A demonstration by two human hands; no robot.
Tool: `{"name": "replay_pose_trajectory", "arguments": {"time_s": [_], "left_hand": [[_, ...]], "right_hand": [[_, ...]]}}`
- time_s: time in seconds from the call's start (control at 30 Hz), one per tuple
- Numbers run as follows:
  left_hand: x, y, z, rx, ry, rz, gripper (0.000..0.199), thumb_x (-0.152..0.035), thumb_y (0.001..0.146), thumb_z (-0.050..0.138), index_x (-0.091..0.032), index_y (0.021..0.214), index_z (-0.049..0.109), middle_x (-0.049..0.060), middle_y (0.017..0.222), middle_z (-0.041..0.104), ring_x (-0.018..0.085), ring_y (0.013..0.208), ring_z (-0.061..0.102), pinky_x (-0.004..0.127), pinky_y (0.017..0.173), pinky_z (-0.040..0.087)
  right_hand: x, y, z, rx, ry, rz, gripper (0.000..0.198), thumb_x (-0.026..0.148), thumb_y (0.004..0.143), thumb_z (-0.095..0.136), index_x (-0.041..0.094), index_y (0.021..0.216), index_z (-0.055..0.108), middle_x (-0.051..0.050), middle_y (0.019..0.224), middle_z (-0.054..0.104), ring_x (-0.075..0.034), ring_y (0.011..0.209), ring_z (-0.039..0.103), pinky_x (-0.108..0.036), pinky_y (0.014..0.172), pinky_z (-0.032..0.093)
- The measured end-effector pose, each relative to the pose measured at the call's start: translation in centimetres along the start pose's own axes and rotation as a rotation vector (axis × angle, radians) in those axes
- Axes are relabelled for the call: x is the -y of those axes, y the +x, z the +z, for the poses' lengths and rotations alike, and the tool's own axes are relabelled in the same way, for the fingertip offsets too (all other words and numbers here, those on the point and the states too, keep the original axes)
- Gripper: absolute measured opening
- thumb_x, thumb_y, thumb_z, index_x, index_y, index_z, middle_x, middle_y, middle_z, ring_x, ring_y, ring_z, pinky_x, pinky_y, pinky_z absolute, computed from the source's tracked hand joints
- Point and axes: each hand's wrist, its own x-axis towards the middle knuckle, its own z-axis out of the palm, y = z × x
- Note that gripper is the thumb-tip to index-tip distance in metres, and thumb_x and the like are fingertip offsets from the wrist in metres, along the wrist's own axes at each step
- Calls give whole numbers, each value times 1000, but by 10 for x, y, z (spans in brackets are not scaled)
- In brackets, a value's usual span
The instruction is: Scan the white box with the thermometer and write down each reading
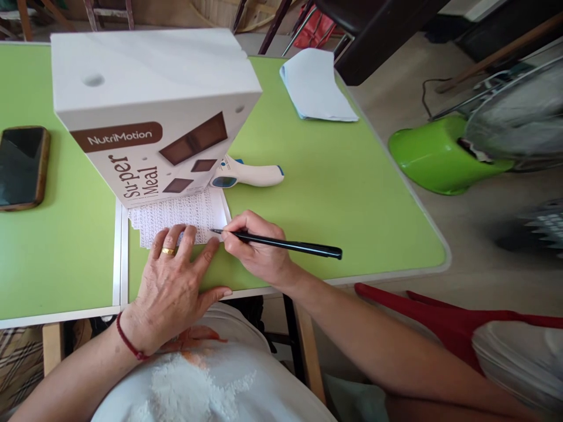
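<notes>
A stack of paper sheets covered in rows of handwriting lies near the front edge of the green table. My left hand, with a ring and a red cord bracelet, rests flat with fingers spread over the lower part of the sheets. In my right hand is a black pen, its tip at the right side of the writing. Just behind the papers stands a large white NutriMotion box, hiding their far part. A white and blue handheld thermometer lies beside the box, its left end partly hidden.
A phone lies at the far left of the green table. Folded white paper sits at the back right. On the floor to the right are a bright green bin and a fan. A red chair stands near my right arm.
</notes>
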Motion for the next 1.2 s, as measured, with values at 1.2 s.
{"name": "replay_pose_trajectory", "arguments": {"time_s": [1.2], "left_hand": [[1, 0, -1, -4, 0, 8, 64, -56, 83, 61, -16, 133, 53, 20, 125, 47, 39, 121, 42, 57, 100, 38]], "right_hand": [[0, 1, -1, 3, 8, -16, 15, 17, 77, 55, 22, 66, 47, 6, 54, 51, -7, 45, 44, -20, 45, 39]]}}
